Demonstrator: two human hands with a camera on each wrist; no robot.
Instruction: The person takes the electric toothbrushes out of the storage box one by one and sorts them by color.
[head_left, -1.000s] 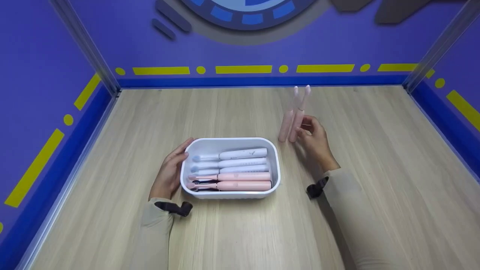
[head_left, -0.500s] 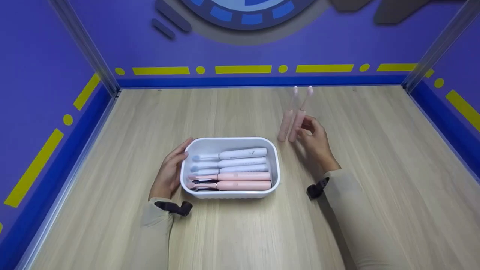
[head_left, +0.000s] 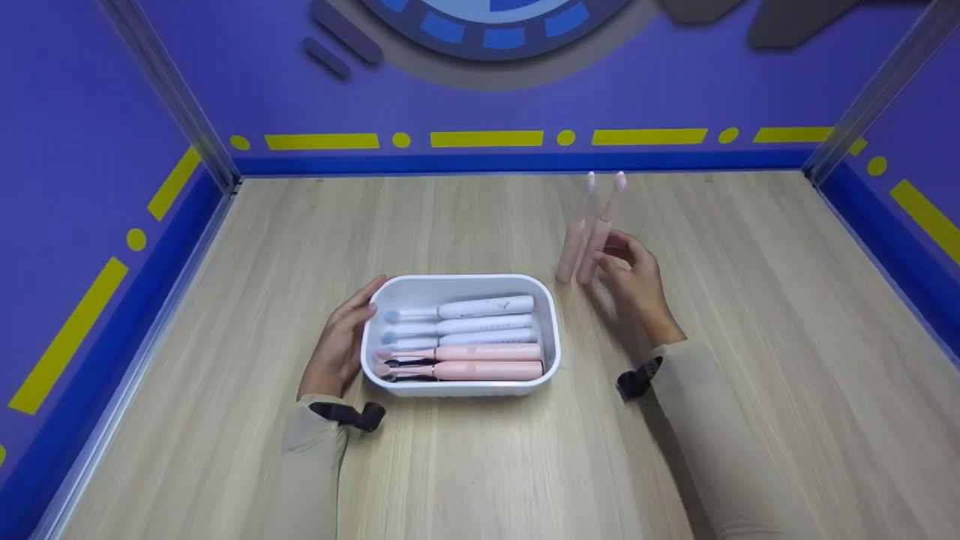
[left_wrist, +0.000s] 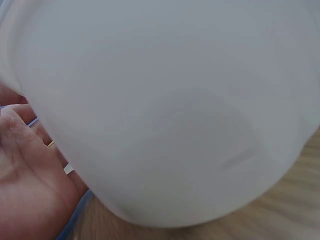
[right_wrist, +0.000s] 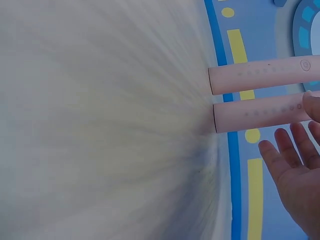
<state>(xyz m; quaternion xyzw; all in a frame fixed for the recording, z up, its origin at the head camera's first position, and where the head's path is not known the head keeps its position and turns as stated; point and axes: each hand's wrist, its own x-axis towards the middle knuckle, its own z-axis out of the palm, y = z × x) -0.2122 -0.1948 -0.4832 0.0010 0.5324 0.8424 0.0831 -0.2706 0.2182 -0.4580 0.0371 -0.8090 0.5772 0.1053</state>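
Bin [head_left: 461,390], white, on wooden table [head_left: 450,472]; left hand [head_left: 334,349] grips its left end, fingers wrapped outside, thumb at rim. Inside: white toothbrushes [head_left: 486,325] and two pink toothbrushes [head_left: 487,371], lying flat. Right hand [head_left: 643,291] pinches an upright pink brush [head_left: 594,246] between thumb and index; other fingers spread loosely. Matching brush [head_left: 571,251] stands upright just beside it, nearer the bin.

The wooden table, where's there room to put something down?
Bare table: in front, between the sleeves; between left hand and left wall; between right hand and right wall; behind the white box. Crowded: inside the box, with its brushes, and around the two standing pink toothbrushes.
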